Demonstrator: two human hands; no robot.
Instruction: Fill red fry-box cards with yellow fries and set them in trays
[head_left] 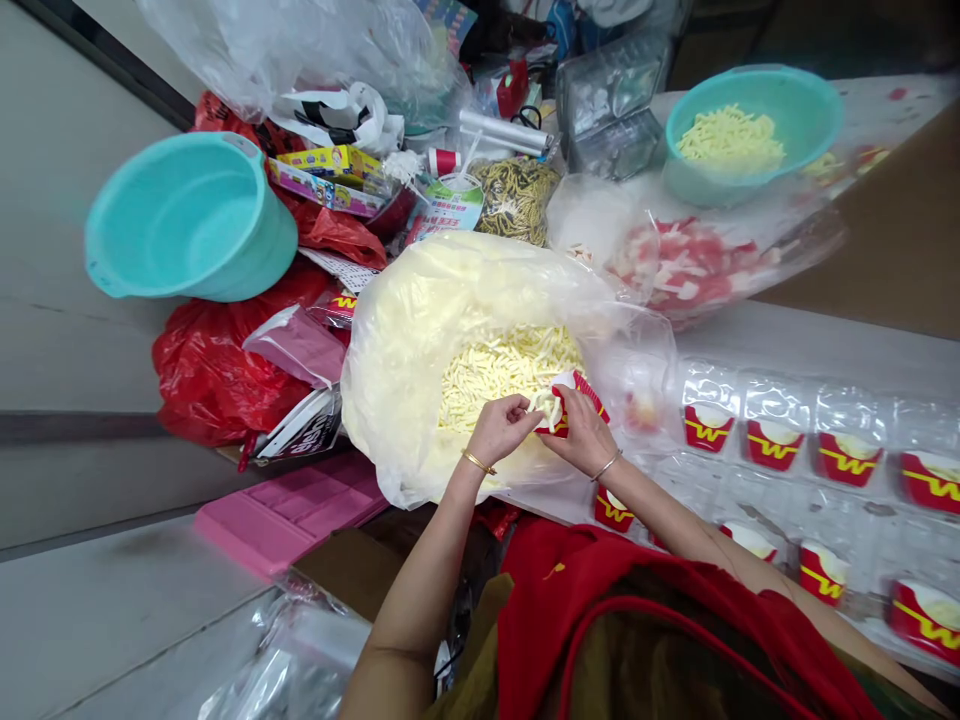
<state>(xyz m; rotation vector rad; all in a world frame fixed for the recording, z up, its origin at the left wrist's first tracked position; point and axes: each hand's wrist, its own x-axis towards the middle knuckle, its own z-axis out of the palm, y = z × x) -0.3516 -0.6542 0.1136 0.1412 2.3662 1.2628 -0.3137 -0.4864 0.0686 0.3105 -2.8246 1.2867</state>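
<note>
A large clear plastic bag (397, 400) lies open in the middle, with a heap of pale yellow fry-shaped pieces (495, 375) inside. Over it, my right hand (586, 435) grips a small red fry carton (592, 392) with a white inner side. My left hand (501, 430), wearing a gold bracelet, is closed at the carton's mouth, its fingertips pinching pale fry-shaped pieces (547, 406). Part of the carton is hidden behind my fingers.
Clear plastic trays (776, 390) holding several red cartons with yellow zigzags stand at right. A teal basin (187, 220) sits at left; another teal basin (806, 120) with fry pieces is at back right. A bag of red-and-white pieces (690, 265) lies behind the trays.
</note>
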